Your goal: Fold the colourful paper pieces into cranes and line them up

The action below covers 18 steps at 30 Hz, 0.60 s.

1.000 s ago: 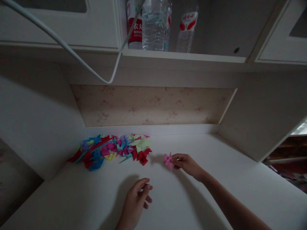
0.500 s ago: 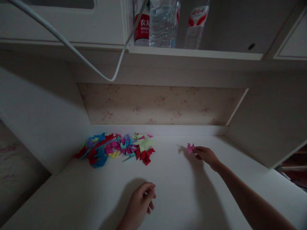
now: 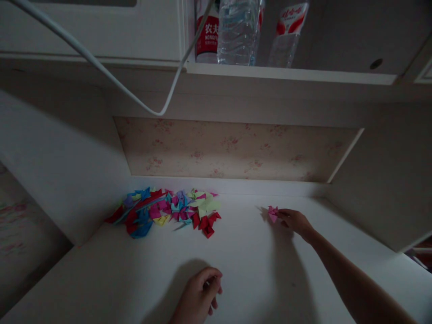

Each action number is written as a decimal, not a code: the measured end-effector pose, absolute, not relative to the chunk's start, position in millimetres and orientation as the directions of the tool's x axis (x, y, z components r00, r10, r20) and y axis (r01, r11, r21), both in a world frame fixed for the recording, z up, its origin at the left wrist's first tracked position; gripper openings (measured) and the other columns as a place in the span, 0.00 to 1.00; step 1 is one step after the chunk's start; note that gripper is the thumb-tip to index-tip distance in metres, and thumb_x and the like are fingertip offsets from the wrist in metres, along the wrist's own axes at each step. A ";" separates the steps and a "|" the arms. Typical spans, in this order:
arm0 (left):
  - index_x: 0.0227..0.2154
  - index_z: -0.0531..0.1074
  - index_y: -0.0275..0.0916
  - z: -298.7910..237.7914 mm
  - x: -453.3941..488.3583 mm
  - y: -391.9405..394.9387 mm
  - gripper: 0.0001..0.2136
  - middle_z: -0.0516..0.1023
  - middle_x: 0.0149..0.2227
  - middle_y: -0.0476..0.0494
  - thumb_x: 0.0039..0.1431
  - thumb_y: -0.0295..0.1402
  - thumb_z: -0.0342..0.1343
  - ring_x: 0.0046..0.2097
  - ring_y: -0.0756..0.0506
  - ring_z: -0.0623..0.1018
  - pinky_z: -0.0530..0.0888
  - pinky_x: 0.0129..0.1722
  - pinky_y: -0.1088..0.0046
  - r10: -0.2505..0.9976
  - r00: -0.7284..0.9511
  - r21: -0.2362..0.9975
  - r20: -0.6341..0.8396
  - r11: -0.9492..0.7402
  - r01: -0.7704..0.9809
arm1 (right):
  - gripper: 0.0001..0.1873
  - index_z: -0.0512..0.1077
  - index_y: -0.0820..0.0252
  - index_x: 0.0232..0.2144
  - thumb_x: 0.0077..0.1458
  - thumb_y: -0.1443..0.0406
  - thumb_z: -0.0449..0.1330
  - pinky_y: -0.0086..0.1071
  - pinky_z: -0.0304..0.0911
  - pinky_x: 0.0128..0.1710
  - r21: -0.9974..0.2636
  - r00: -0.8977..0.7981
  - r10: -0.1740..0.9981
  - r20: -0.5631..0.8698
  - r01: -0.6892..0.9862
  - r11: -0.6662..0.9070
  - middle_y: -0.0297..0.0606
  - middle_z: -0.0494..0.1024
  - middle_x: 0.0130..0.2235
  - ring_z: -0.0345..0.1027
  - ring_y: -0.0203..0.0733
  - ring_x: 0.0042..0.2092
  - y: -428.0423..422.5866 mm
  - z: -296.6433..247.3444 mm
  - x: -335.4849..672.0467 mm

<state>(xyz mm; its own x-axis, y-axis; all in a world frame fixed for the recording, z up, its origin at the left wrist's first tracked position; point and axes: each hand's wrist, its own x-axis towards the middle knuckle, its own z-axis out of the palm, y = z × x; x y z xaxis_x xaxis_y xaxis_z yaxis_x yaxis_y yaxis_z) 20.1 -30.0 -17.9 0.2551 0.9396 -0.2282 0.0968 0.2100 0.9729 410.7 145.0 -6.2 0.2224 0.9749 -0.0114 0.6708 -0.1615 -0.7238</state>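
Note:
A small pink origami crane (image 3: 273, 213) is pinched between the thumb and fingers of my right hand (image 3: 294, 222), close over the white desktop at the right. Its shadow falls just to its left. My left hand (image 3: 202, 292) is low in the middle, fingers curled and thumb against the index finger, with nothing visible in it. At the back left lies a heap of folded paper pieces (image 3: 162, 209) in red, blue, magenta, yellow and light green. A red folded piece (image 3: 208, 224) sits at the heap's right end.
Side panels flank the white desktop (image 3: 236, 265). Flowered wallpaper (image 3: 232, 146) covers the back. Overhead, an open shelf (image 3: 303, 74) holds plastic bottles (image 3: 237, 33), and a white cable (image 3: 111, 77) hangs down in front.
The view has shifted slightly. My right hand still pinches the pink crane, which has turned a little and shows more of its folded body. My left hand keeps its curled pose.

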 end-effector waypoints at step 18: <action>0.36 0.75 0.35 -25.2 17.3 -24.2 0.14 0.76 0.28 0.43 0.54 0.41 0.53 0.25 0.51 0.72 0.64 0.24 0.78 0.927 0.295 0.961 -0.232 0.172 0.217 | 0.17 0.78 0.54 0.38 0.51 0.56 0.56 0.33 0.62 0.33 -0.478 0.176 0.982 0.072 0.870 -0.121 0.39 0.81 0.37 0.74 0.48 0.36 217.8 -21.1 405.6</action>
<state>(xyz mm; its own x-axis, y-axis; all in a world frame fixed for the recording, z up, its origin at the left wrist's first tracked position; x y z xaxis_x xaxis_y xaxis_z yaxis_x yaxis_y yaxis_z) 17.3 -24.2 -25.2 0.2950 0.9268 -0.2323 0.2166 0.1720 0.9610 405.6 217.8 -21.1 0.1755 0.9819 0.0716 0.8699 -0.1206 -0.4782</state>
